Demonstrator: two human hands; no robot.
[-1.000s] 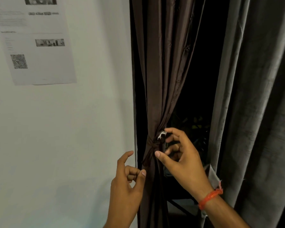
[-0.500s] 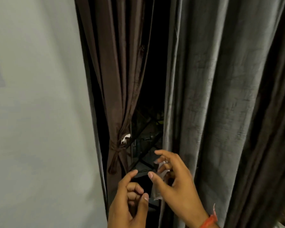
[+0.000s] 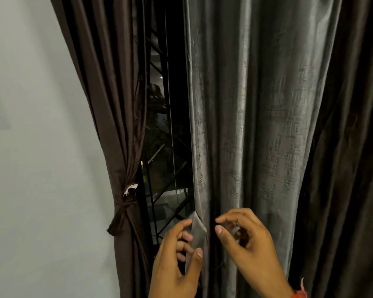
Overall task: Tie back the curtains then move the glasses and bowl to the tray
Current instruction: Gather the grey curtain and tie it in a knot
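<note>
Window gap left; grey curtain (image 3: 256, 125) edge between hands (image 3: 213, 254).

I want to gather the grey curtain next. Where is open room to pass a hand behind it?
The free gap lies between the tied brown curtain and the grey curtain edge, dark window bars behind. Low down it is crowded: the left hand touches a grey strip at that edge and the right hand hovers before the folds. Right of the grey curtain, dark fabric closes everything.
</note>
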